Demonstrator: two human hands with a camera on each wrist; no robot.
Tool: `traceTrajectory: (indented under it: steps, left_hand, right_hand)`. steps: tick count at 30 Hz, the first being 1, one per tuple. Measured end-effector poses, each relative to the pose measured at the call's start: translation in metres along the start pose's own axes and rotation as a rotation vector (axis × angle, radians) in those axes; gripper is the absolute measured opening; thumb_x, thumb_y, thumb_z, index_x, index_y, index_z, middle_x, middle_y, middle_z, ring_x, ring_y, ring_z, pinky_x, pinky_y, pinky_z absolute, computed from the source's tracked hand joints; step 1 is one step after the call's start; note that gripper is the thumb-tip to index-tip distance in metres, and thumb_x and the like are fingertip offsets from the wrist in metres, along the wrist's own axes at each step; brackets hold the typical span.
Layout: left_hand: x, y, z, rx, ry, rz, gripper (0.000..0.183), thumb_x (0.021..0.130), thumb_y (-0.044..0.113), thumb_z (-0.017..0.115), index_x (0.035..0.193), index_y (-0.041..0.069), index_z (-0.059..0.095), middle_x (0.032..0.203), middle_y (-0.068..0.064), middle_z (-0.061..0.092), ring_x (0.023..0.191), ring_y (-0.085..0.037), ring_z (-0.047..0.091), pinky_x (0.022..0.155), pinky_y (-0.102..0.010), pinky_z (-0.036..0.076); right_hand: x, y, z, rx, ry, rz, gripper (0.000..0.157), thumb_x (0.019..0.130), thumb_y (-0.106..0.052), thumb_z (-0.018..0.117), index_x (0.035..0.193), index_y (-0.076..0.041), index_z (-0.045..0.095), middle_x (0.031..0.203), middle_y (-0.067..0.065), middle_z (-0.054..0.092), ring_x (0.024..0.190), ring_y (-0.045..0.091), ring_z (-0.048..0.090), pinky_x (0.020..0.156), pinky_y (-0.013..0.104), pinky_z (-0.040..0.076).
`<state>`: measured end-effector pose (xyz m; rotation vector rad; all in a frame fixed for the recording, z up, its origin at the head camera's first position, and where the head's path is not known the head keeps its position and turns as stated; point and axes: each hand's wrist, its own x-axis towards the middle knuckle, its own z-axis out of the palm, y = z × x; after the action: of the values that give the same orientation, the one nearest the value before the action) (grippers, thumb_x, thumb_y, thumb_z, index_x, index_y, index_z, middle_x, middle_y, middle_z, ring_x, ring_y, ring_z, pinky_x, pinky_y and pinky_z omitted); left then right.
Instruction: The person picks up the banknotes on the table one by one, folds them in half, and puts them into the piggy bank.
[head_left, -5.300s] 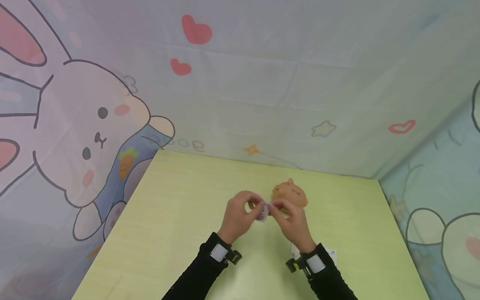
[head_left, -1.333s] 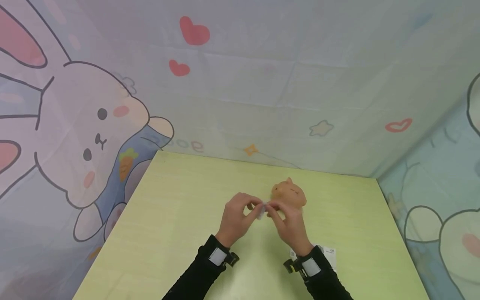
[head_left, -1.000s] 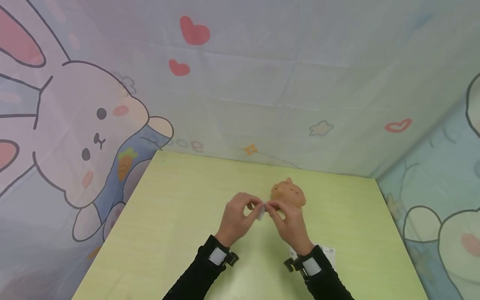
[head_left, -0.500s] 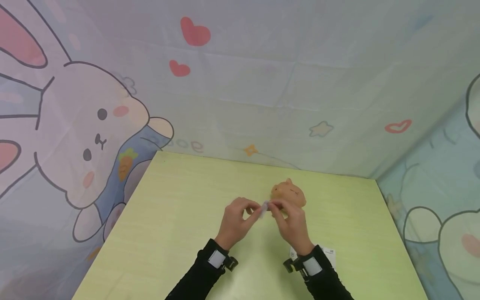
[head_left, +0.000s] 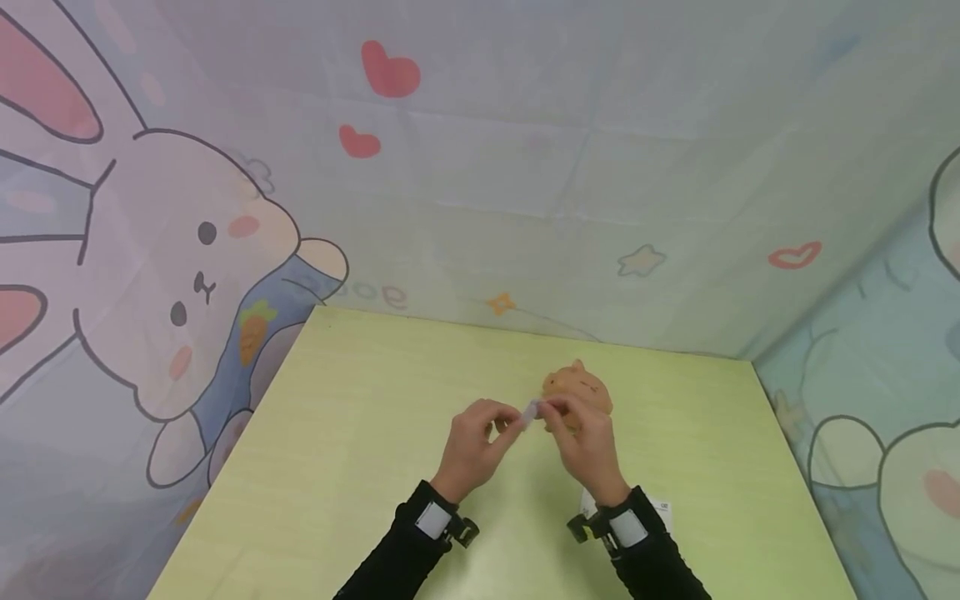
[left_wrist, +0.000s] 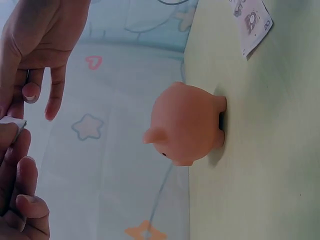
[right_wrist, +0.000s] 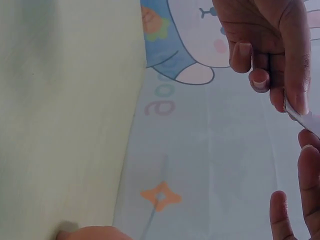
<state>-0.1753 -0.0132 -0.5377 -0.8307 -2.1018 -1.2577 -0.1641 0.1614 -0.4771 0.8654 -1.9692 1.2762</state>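
Both hands meet above the table, just in front of an orange pig-shaped piggy bank [head_left: 576,385]. My left hand [head_left: 474,446] pinches one end of a small pale folded banknote [head_left: 530,412] between thumb and index finger. The other end is pinched by my right hand [head_left: 587,446]. In the right wrist view the banknote [right_wrist: 306,119] is a narrow strip, its end under the left thumb. The left wrist view has the piggy bank [left_wrist: 185,125] standing on its feet, apart from both hands.
A flat banknote [left_wrist: 254,24] lies on the table; in the head view the right wrist partly covers this banknote [head_left: 662,508]. The pale yellow table [head_left: 375,375] ends at a printed cloth backdrop [head_left: 487,192] behind, with another cloth at the right.
Compared with several seconds ago, the banknote between the fingers looks narrower. In the last second my left hand has dropped slightly, and the strip slants more plainly between the hands. The piggy bank stays put.
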Motion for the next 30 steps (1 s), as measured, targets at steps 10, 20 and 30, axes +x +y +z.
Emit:
traceTrajectory:
  steps: [10, 20, 30]
  left_hand:
    - [0.001, -0.004, 0.006, -0.077, -0.067, -0.018, 0.006, 0.091, 0.019, 0.064, 0.096, 0.021, 0.062, 0.087, 0.015, 0.056, 0.073, -0.002, 0.048, 0.058, -0.028, 0.044]
    - [0.008, -0.018, 0.023, -0.032, -0.235, -0.048, 0.009, 0.092, 0.028, 0.063, 0.100, 0.024, 0.063, 0.090, 0.019, 0.056, 0.076, -0.001, 0.049, 0.064, -0.020, 0.042]
    - [0.035, -0.049, 0.052, 0.307, -0.254, 0.085, 0.049, 0.082, 0.049, 0.069, 0.119, 0.018, 0.058, 0.108, 0.005, 0.055, 0.097, -0.011, 0.049, 0.081, -0.026, 0.039]
  right_hand:
    - [-0.012, 0.009, -0.013, 0.114, -0.114, 0.169, 0.022, 0.081, 0.012, 0.064, 0.096, -0.003, 0.062, 0.085, 0.006, 0.061, 0.067, 0.019, 0.059, 0.060, 0.027, 0.049]
    - [-0.042, 0.047, -0.025, -0.055, -0.150, 0.217, 0.020, 0.086, -0.008, 0.068, 0.100, -0.020, 0.062, 0.090, -0.010, 0.062, 0.075, 0.010, 0.059, 0.063, 0.027, 0.049]
    - [-0.048, 0.087, -0.057, -0.316, -0.052, 0.225, 0.012, 0.087, -0.013, 0.068, 0.094, -0.018, 0.060, 0.080, -0.011, 0.056, 0.070, 0.007, 0.052, 0.060, 0.019, 0.040]
